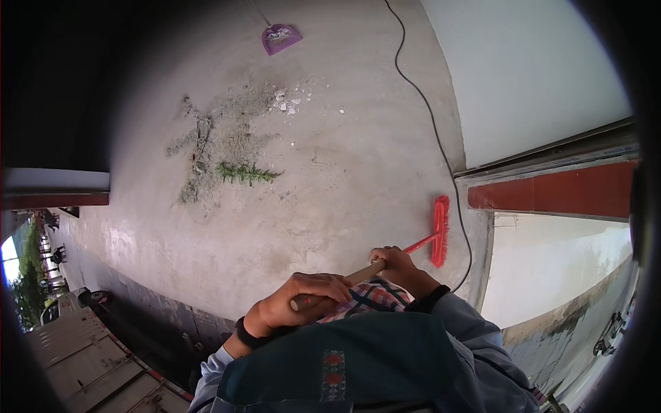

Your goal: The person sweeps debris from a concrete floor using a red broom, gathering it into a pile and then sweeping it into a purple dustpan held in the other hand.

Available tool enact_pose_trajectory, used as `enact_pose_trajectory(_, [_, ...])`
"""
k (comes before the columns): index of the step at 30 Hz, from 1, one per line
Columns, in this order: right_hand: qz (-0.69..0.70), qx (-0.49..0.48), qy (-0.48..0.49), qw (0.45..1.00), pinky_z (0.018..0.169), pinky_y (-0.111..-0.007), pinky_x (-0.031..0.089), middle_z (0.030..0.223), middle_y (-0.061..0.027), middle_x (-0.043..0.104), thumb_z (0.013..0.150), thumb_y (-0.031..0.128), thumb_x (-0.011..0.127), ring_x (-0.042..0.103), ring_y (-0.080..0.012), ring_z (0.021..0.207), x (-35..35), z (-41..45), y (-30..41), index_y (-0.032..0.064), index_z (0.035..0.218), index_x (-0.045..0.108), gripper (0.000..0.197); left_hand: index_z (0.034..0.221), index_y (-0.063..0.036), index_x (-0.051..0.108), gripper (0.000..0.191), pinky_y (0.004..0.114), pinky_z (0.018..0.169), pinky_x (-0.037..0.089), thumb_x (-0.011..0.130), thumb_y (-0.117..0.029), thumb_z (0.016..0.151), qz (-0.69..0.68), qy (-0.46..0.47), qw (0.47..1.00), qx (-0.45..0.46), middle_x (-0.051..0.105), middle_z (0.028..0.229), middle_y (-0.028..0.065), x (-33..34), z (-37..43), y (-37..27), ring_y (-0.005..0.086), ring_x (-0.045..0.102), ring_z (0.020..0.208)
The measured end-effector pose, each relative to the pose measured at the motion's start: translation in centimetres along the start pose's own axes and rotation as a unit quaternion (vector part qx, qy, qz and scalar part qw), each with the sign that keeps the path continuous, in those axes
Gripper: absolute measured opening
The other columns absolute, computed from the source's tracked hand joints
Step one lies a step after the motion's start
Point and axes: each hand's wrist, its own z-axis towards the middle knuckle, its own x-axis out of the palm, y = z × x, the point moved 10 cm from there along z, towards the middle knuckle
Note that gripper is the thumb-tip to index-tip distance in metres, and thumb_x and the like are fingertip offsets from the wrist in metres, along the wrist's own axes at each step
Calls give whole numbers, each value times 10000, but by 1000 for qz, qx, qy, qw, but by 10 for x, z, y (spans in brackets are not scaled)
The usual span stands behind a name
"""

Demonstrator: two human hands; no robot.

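My left hand (pixel 304 299) grips the end of the wooden handle of a red broom (pixel 440 232), close to my body. Lower on the same handle, my right hand (pixel 395 266) is closed around it. The broom head is at the right, with its bristles towards a black cable. Grey, dry plant litter (pixel 202 139) lies on the concrete floor ahead, to the left. Beside it are a green leafy sprig (pixel 247 173) and a patch of white broken fragments (pixel 287 103). Farther off, a purple dustpan (pixel 281 41) with a long handle holds some pale debris.
The black cable (pixel 431 111) runs along the floor by the right-hand white wall (pixel 526 77). A dark red wall base (pixel 552 188) ends at the opening on the right. Outside, at the lower left, stands a truck with a box body (pixel 98 361).
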Motion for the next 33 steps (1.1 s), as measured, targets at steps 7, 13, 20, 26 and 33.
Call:
enact_pose_trajectory(7, [10,-106,30,994,645,-428,447,739,-145,617,748,34,519,582,-369,787,64,96,101,78,843,597,131,863,-6,625,224,336,843,464,552,155,724,91,-141,985,-36,641,848,88,-71,-75,-16,260,615,916])
enact_pose_trajectory(13, [10,-250,-2,968,635,-387,440,734,-143,596,777,68,533,575,-319,747,89,142,201,60,885,592,123,841,-18,595,203,367,801,496,603,91,669,253,-163,953,25,595,770,116,-80,-123,-61,327,611,879])
enact_pose_trajectory(20, [41,-319,-64,945,690,-380,456,784,-108,592,830,117,550,564,-290,807,73,60,265,52,907,552,101,861,-61,609,250,379,700,552,641,-25,616,377,25,924,53,626,898,62,0,-180,-83,289,597,1026])
enact_pose_trajectory(26, [-91,-186,16,978,632,-381,463,752,-123,599,817,113,596,582,-314,732,92,-27,254,64,1030,532,227,853,-1,624,92,400,773,546,607,31,768,103,58,981,155,660,880,133,-22,-237,-110,352,613,1002])
enact_pose_trajectory(33, [86,-108,273,952,635,-368,436,790,-167,609,770,122,533,605,-307,768,209,-33,209,19,957,566,215,866,-18,627,177,370,818,508,568,79,731,55,50,997,15,649,869,155,-31,-244,-20,340,614,954])
